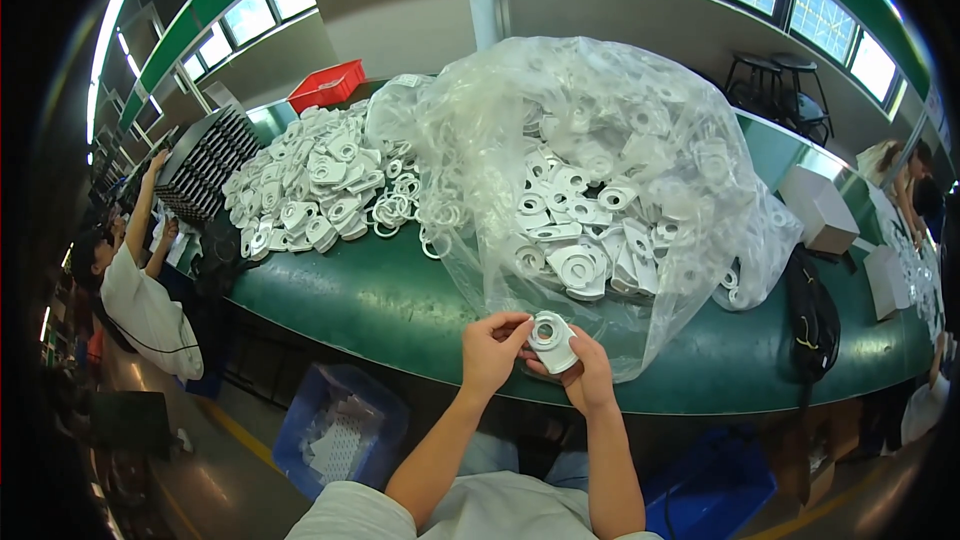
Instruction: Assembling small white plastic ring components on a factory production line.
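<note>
Just over the near edge of the green table, a white plastic part with a round ringed opening [553,348] is held between both hands. My left hand [493,348] pinches its left side near the ring, fingertips closed on the rim. On the other side my right hand [588,372] grips the part's wider lower end, fingers wrapped behind it. Beyond them lies a big clear plastic bag [480,160], its mouth facing me, full of similar white parts [578,265]. Left of the bag is a loose heap of such parts [325,165], with several thin white rings [395,208] at its edge.
The green table [350,285] curves across the view. A red bin [327,86] and stacked black trays [205,165] stand far left; a white box [818,210] and black bag [812,315] lie right. A blue bin [300,430] sits below. A co-worker [150,310] works at left.
</note>
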Demonstrator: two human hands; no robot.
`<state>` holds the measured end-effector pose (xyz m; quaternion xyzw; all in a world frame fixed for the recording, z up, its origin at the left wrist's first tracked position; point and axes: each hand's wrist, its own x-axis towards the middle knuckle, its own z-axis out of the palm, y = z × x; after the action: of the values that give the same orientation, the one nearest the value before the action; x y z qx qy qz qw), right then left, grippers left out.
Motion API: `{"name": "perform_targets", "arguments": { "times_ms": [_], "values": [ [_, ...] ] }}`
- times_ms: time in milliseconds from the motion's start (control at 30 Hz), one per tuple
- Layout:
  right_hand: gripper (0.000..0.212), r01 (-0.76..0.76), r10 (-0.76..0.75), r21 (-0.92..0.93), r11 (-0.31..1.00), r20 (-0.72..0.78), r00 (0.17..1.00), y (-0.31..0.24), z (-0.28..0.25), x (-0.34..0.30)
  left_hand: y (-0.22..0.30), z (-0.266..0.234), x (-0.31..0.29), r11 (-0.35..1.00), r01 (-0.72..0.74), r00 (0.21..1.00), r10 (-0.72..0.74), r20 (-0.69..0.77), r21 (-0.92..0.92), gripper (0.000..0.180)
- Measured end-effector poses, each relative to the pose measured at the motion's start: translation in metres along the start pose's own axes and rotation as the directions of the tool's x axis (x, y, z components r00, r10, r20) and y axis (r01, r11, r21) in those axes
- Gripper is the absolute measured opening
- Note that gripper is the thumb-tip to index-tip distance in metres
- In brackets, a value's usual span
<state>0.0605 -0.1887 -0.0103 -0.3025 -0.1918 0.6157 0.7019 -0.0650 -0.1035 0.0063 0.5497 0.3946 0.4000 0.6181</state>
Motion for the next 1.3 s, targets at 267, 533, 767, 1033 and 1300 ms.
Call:
{"name": "perform_targets", "arguments": {
  "times_ms": [267, 533, 767, 1033, 1300],
  "values": [
    [0.035, -0.011, 0.009, -0.095, 0.995, -0.019, 1.0, 0.0, 0.004, 0.0, 0.0, 0.003, -0.003, 0.99, -0.059, 0.996, 0.067, -0.057, 0.128, 0.016],
    [0.032, 0.0, -0.008, -0.132, 0.991, -0.064, 0.998, 0.005, 0.003, 0.0, 0.003, -0.001, -0.006, 0.92, -0.257, 0.961, 0.274, -0.018, 0.296, 0.011],
    [0.029, 0.017, -0.026, -0.094, 0.995, -0.098, 0.995, 0.005, 0.003, 0.0, 0.003, -0.003, -0.01, 0.905, -0.27, 0.96, 0.279, 0.023, 0.33, 0.012],
    [0.03, 0.043, -0.056, -0.188, 0.981, -0.065, 0.996, 0.006, 0.004, -0.003, -0.002, -0.007, -0.011, 0.924, -0.276, 0.961, 0.274, 0.045, 0.266, 0.015],
    [0.031, 0.063, -0.081, -0.213, 0.975, -0.076, 0.994, 0.006, 0.003, -0.001, 0.001, -0.001, -0.012, 0.938, -0.269, 0.962, 0.274, 0.008, 0.221, 0.014]
  ]
}}
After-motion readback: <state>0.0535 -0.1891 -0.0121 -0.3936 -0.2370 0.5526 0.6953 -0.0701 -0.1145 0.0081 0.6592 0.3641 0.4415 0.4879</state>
